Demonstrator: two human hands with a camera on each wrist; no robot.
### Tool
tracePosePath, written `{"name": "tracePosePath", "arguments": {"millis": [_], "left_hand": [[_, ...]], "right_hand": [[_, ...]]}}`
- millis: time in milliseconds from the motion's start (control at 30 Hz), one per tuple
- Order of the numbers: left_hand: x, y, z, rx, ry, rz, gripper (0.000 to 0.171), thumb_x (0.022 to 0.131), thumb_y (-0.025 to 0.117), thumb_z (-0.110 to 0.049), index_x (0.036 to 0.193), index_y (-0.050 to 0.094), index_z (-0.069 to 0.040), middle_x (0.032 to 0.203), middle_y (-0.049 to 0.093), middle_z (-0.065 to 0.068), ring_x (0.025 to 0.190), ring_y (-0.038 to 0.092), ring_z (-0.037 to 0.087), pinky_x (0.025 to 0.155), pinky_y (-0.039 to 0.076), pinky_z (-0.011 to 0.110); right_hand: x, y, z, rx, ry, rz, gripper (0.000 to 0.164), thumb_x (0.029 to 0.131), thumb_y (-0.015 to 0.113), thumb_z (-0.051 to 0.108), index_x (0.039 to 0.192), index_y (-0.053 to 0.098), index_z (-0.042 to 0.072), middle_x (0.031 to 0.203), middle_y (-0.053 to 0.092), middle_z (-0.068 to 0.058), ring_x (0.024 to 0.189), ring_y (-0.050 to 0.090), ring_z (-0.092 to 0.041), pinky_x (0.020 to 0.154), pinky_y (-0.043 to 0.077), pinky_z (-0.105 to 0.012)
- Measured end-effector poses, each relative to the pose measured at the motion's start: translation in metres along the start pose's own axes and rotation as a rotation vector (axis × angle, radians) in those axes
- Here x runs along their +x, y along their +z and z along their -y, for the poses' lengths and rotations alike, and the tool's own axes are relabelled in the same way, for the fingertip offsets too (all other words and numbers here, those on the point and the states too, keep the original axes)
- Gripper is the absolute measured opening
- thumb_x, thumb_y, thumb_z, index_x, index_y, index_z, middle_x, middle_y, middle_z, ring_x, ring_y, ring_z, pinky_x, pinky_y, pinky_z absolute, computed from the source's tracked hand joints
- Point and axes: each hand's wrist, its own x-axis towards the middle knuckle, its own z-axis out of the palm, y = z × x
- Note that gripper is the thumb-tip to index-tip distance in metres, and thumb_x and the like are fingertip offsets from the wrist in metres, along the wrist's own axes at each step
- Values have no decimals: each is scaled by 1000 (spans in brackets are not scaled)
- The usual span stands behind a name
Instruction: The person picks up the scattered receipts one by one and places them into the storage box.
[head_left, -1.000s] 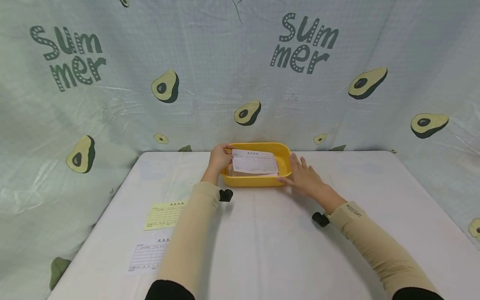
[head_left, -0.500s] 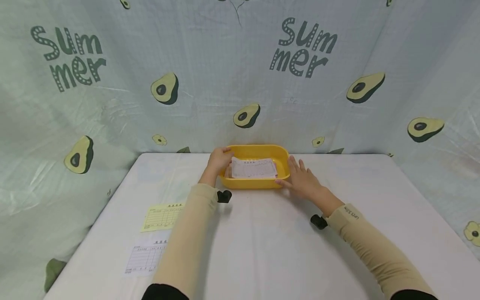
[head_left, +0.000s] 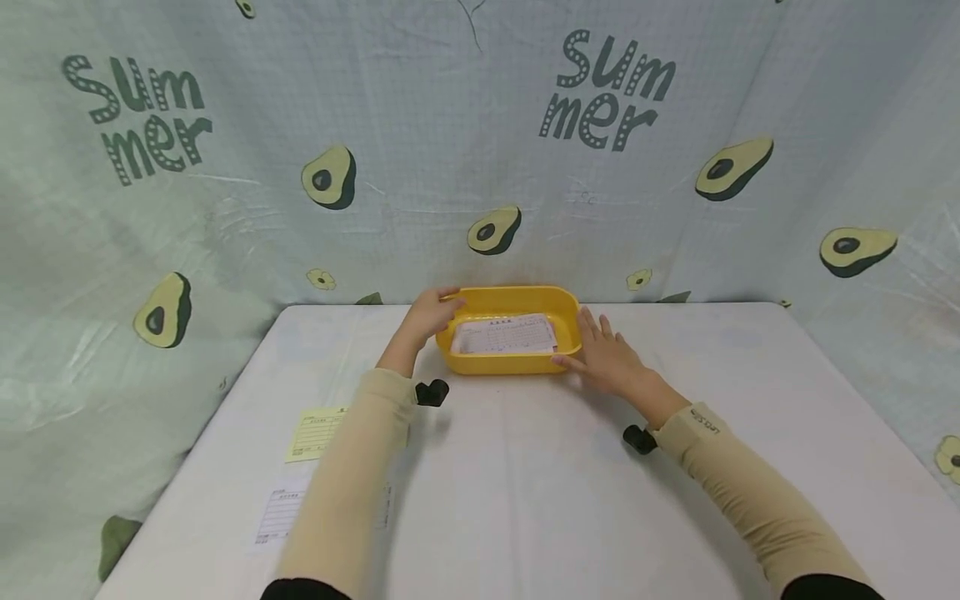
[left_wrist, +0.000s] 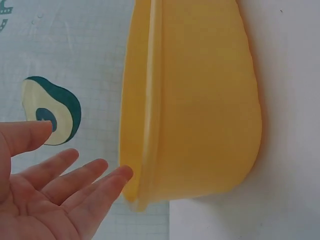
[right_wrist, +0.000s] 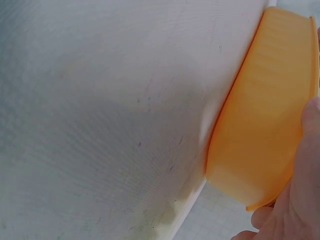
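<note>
A yellow plastic basin (head_left: pixel 517 365) stands at the far edge of the table, with a printed paper slip (head_left: pixel 506 335) lying inside on what looks like more pinkish paper. Beside the basin's left end is my left hand (head_left: pixel 429 319); its fingers are extended and hold nothing. In the left wrist view that hand (left_wrist: pixel 55 197) has its palm turned up, with fingertips close to the basin's rim (left_wrist: pixel 150 125). My right hand (head_left: pixel 611 362) rests against the right end of the basin, fingers spread, thumb at the front corner. Only part of it shows in the right wrist view.
A yellow printed slip (head_left: pixel 311 433) and a white printed slip (head_left: pixel 279 512) lie at the table's left, partly covered by my left forearm. Behind the white table (head_left: pixel 570 500) hangs a pale curtain (head_left: pixel 420 125) printed with avocados.
The paper slip has gone down from my left hand into the basin and lies flat there. My left hand has let go and drawn slightly left. The right hand stays in place.
</note>
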Motion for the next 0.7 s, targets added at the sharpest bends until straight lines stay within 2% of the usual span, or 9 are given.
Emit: {"name": "tracePosePath", "arguments": {"millis": [167,367,700], "left_hand": [[-9,-6,-1,-8,45,-31,49,109,51,-24,154,46,-6,150,52,18,132,53,34,108,46,45],[-22,-25,6,-14,101,-76,47,109,49,-22,152,49,-5,150,53,17,131,54,34,108,47,45],[-40,-60,20,-56,115,-114,47,109,48,-17,154,46,-4,152,50,19,135,52,35,111,43,48]], "right_hand": [[1,0,0,-14,7,7,101,103,50,58,161,-4,-6,169,-5,-24,153,0,-48,121,9,-62],[1,0,1,-5,9,9,103,103,50,60,161,-4,-6,169,-5,-23,153,-1,-48,121,8,-62],[1,-1,1,3,22,26,105,102,48,63,161,-6,-5,169,-7,-23,153,-1,-48,121,9,-62]]}}
